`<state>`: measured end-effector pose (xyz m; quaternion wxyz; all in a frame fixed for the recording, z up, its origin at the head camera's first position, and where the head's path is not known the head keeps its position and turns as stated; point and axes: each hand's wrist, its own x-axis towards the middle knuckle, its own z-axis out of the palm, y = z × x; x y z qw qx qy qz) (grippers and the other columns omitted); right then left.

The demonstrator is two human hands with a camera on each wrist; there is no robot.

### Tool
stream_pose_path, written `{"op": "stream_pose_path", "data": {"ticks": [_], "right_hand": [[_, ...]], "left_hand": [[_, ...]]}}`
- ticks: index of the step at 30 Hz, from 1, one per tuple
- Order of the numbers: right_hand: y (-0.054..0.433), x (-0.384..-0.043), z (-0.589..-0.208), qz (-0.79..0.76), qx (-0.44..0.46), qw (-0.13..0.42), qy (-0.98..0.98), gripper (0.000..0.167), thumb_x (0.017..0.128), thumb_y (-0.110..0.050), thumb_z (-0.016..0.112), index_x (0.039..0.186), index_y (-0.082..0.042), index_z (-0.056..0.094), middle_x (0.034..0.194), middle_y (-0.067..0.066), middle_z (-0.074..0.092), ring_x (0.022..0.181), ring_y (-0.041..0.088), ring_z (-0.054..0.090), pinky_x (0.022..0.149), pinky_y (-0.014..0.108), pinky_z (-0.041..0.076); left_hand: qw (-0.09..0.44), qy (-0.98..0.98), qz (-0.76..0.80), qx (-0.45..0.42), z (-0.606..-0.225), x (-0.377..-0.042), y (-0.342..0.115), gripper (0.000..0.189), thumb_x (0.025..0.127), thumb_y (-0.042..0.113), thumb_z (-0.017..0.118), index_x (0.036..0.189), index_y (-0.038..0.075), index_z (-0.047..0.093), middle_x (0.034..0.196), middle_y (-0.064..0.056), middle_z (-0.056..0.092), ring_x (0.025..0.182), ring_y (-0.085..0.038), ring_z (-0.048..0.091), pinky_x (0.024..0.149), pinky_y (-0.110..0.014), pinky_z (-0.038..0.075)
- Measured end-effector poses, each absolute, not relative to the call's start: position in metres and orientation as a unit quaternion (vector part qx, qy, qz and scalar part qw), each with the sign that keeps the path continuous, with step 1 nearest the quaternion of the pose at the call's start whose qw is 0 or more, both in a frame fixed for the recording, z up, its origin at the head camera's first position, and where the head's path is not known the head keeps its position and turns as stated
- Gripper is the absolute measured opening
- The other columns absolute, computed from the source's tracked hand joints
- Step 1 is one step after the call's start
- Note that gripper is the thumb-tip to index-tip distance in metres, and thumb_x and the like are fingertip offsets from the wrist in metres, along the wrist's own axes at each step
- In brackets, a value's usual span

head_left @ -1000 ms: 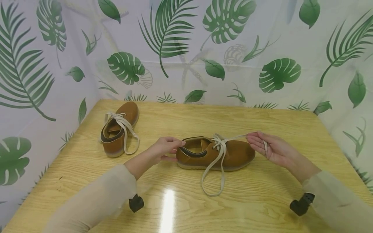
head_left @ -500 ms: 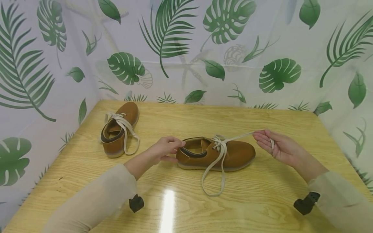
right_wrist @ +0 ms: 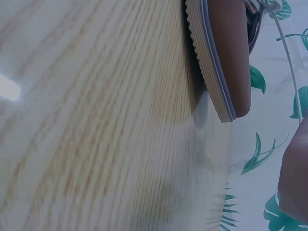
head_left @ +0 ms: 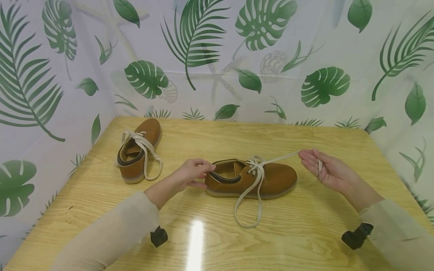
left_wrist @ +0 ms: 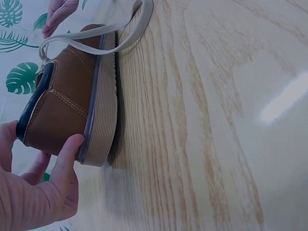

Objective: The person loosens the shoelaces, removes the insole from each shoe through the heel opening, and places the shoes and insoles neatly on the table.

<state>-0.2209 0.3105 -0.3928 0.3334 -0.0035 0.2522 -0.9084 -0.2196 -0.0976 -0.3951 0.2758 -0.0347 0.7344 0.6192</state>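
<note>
A brown lace-up shoe lies sole-down on the table, its toe pointing right. At its heel my left hand grips the collar and back; in the left wrist view the thumb presses the heel's side. Off the toe, my right hand pinches one end of the cream shoelace, and that strand runs taut from the eyelets. A tail of lace hangs over its palm. The lace's other end droops in a loop over the near side. Only part of my right hand shows in the right wrist view.
A second brown shoe stands at the table's back left, its cream laces loose over its side. The wooden table ends at a white leaf-print cloth behind and at both sides.
My right hand has moved right and slightly up, drawing the lace strand out longer and straighter. The left hand and both shoes have stayed in place.
</note>
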Motion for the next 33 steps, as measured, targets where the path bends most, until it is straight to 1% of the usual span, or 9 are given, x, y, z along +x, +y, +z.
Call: {"op": "stream_pose_path", "data": {"ticks": [6,12,17,20,23,26,29,30,33], "right_hand": [[0.315,-0.221,-0.396,-0.936,0.056,0.285,0.199,0.047,0.104,-0.021,0.029,0.108,0.011,0.063,0.112,0.024,0.065,0.109,0.031,0.062,0.104,0.033,0.045],[0.322,-0.223,-0.399,-0.957,0.102,0.219,0.159,0.039,0.1,-0.019,0.04,0.103,0.012,0.064,0.112,0.021,0.066,0.112,0.028,0.061,0.107,0.031,0.041],[0.332,-0.227,-0.404,-0.966,0.123,0.173,0.147,0.037,0.1,-0.019,0.041,0.102,0.012,0.061,0.113,0.019,0.065,0.118,0.022,0.057,0.109,0.029,0.04],[0.339,-0.229,-0.407,-0.97,0.127,0.155,0.139,0.036,0.1,-0.02,0.039,0.107,0.01,0.058,0.118,0.016,0.064,0.127,0.016,0.048,0.111,0.028,0.036],[0.345,-0.231,-0.41,-0.971,0.131,0.148,0.132,0.034,0.1,-0.02,0.039,0.112,0.006,0.056,0.123,0.013,0.062,0.13,0.012,0.043,0.113,0.026,0.033],[0.351,-0.234,-0.413,-0.973,0.144,0.149,0.104,0.031,0.1,-0.018,0.043,0.116,0.004,0.057,0.128,0.009,0.059,0.129,0.012,0.044,0.113,0.026,0.033],[0.361,-0.235,-0.414,-0.974,0.167,0.148,0.048,0.031,0.098,-0.017,0.046,0.125,-0.007,0.058,0.135,0.0,0.053,0.129,0.009,0.044,0.112,0.027,0.035],[0.366,-0.237,-0.414,-0.973,0.176,0.146,0.031,0.034,0.098,-0.017,0.047,0.13,-0.013,0.056,0.137,-0.003,0.05,0.13,0.008,0.042,0.111,0.027,0.036],[0.381,-0.238,-0.413,-0.972,0.186,0.144,-0.01,0.039,0.097,-0.02,0.047,0.136,-0.022,0.05,0.14,-0.01,0.043,0.131,0.004,0.039,0.111,0.028,0.036]], "left_hand": [[0.266,0.743,0.614,-0.031,-0.395,-0.22,-0.097,0.031,0.092,0.022,0.06,0.114,0.002,0.06,0.141,-0.014,0.041,0.126,-0.042,0.042,0.076,-0.037,0.06],[0.256,0.747,0.613,-0.03,-0.395,-0.219,-0.097,0.029,0.091,0.021,0.06,0.112,0.001,0.061,0.141,-0.014,0.042,0.125,-0.041,0.043,0.075,-0.037,0.061],[0.253,0.746,0.615,-0.028,-0.395,-0.218,-0.098,0.028,0.091,0.021,0.06,0.111,0.001,0.061,0.14,-0.013,0.042,0.124,-0.042,0.043,0.075,-0.037,0.061],[0.252,0.748,0.614,-0.029,-0.396,-0.219,-0.098,0.029,0.091,0.021,0.06,0.112,0.002,0.061,0.14,-0.014,0.042,0.124,-0.041,0.043,0.074,-0.036,0.061],[0.251,0.749,0.612,-0.031,-0.396,-0.219,-0.098,0.029,0.091,0.022,0.06,0.112,0.002,0.061,0.139,-0.014,0.042,0.124,-0.041,0.044,0.074,-0.036,0.061],[0.251,0.75,0.611,-0.031,-0.397,-0.219,-0.098,0.028,0.091,0.021,0.06,0.111,0.002,0.062,0.139,-0.014,0.042,0.124,-0.041,0.044,0.074,-0.036,0.061],[0.25,0.75,0.612,-0.03,-0.397,-0.218,-0.097,0.028,0.091,0.021,0.059,0.112,0.001,0.061,0.14,-0.014,0.042,0.124,-0.042,0.043,0.075,-0.037,0.061],[0.251,0.749,0.612,-0.029,-0.398,-0.218,-0.097,0.029,0.091,0.021,0.059,0.112,0.001,0.061,0.14,-0.014,0.042,0.125,-0.042,0.043,0.075,-0.037,0.061],[0.249,0.747,0.616,-0.027,-0.398,-0.216,-0.096,0.03,0.091,0.021,0.06,0.114,0.001,0.06,0.141,-0.014,0.042,0.125,-0.043,0.043,0.075,-0.037,0.061]]}}
